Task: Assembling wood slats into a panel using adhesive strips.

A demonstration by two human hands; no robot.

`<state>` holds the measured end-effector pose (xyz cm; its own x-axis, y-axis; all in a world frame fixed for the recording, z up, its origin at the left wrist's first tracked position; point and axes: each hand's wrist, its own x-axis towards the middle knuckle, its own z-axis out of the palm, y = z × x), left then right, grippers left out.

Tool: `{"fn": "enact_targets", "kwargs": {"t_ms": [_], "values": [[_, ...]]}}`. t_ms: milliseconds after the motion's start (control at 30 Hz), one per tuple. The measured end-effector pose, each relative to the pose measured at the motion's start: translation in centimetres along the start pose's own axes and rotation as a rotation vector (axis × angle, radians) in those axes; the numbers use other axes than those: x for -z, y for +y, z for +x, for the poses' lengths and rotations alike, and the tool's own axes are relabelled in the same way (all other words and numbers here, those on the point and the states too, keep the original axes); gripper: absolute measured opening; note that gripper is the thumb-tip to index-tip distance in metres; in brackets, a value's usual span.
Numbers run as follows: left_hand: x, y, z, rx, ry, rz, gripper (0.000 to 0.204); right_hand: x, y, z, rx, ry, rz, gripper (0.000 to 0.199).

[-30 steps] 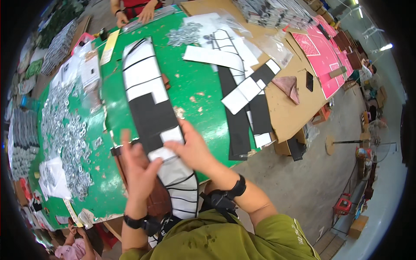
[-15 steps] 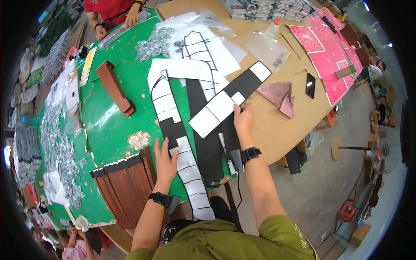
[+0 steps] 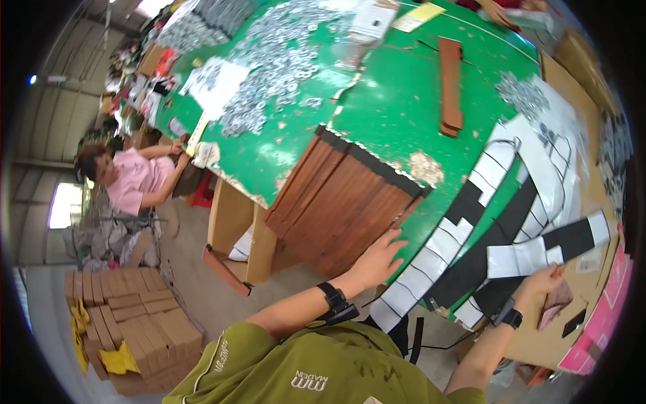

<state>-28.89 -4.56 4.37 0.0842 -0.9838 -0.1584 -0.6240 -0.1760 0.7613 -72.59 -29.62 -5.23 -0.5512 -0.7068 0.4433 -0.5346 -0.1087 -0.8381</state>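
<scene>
One short black-and-white strip point(image 3: 564, 242), lower right of frame, rises rightward along its long axis. Our left hand point(image 3: 377, 261) spreads its fingers; we cannot tell whether our right hand point(image 3: 541, 278) pinches.

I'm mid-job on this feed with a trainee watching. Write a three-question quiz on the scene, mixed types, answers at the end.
1. True or false: the lone brown piece lies apart from the row of brown slats.

2. The larger pile of metal rings lies mostly on: A, bare cardboard; B, the green tabletop; C, the pink board.

3. Which of the wearer's hands is nearer the short black-and-white strip?

Key: 1, true; 2, B; 3, the right hand.
</scene>
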Motion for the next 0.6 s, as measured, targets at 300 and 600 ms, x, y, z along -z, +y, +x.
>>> {"fn": "enact_targets", "kwargs": {"t_ms": [300, 600], "values": [[12.0, -0.6, -9.5, -0.128, 0.376, -0.225, 0.045, -1.2, -34.4, -16.9, 0.124, -0.595, 0.322, 0.038], [23.8, -9.5, -22.6, 0.077, 0.913, -1.311, 0.033, 0.7, -46.5, -46.7, -0.034, -1.621, 0.497, 0.039]]}}
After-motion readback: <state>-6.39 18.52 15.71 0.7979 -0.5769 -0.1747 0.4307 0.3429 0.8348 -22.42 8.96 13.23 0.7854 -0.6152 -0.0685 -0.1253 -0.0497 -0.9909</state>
